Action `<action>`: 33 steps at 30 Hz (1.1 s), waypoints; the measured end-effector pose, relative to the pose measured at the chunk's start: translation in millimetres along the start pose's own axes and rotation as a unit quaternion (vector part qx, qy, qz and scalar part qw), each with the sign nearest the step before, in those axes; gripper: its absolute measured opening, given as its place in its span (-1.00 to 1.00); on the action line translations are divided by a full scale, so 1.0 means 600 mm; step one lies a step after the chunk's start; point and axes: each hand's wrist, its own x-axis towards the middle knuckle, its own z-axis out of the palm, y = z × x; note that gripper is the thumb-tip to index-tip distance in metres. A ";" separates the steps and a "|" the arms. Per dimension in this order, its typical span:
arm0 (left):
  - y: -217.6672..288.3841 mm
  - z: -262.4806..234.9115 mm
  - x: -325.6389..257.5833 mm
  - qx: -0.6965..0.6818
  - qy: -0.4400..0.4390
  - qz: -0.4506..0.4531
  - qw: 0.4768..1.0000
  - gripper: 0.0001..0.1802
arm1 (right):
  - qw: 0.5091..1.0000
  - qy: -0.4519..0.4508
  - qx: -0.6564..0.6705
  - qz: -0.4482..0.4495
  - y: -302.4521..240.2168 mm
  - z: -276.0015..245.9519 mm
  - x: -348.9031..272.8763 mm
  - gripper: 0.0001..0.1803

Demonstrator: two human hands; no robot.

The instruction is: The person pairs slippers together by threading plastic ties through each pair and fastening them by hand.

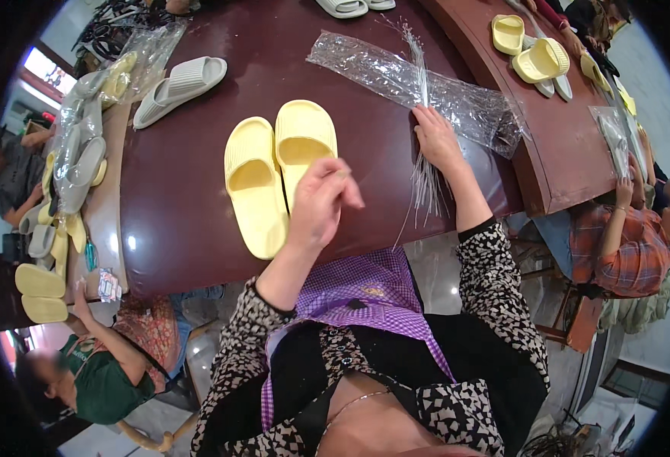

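A pair of yellow slippers lies side by side on the dark red table, the left slipper (251, 183) fully in sight and the right slipper (304, 126) partly covered. My left hand (323, 202) hovers over that right slipper, its fingers curled in a slightly blurred pinch; anything between them is too small to make out. To the right, my right hand (438, 141) closes its fingers on a bundle of thin whitish ties (426, 186). These ties fan out below the hand and lie across clear plastic bags (365, 68).
A grey slipper (179, 87) lies at the far left of the table (190, 228). More slippers and plastic wrapping line the left side table. On the raised right ledge (533, 152) sit yellow slippers (540, 61). People sit at work on both sides.
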 end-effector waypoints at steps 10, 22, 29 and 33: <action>0.178 -0.072 -0.109 0.003 0.136 0.172 0.976 -0.86 | 0.999 0.032 0.024 -0.020 0.013 -0.004 0.002 -0.59; 0.094 0.018 -0.094 0.394 0.058 0.124 0.909 -0.88 | 0.891 -0.015 0.439 -0.114 -0.332 -0.175 -0.049 -0.85; 0.110 0.014 -0.102 0.520 0.052 0.215 0.825 -0.89 | 0.803 -0.018 0.592 -0.067 -0.318 -0.190 -0.032 -0.90; 0.153 0.029 -0.135 0.611 0.037 0.359 0.704 -0.85 | 0.657 0.044 0.747 -0.088 -0.290 -0.248 -0.015 -0.89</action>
